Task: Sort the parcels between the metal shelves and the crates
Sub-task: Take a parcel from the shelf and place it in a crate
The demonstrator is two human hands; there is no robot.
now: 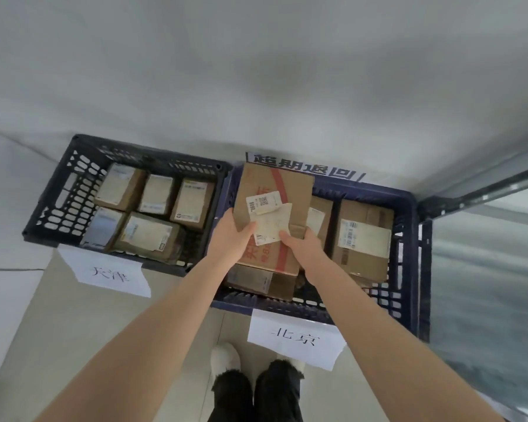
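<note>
A flat cardboard parcel [276, 190] with red tape and white labels is held over the right blue crate [407, 245]. My left hand [230, 236] grips its left edge, thumb on the white label. My right hand [304, 243] grips its near right side, thumb on top. Under it in this crate lie other cardboard parcels, one large at the right [363, 242] and one at the front [259, 283]. The left dark crate [58, 202] holds several small cardboard parcels [148, 208].
Paper signs hang on the fronts of both crates, left [107, 274] and right [296, 339]. A metal shelf frame [482, 190] stands at the right, against the blue crate. A printed sign [305, 169] lies behind the crates. My feet [256, 382] are on the floor below.
</note>
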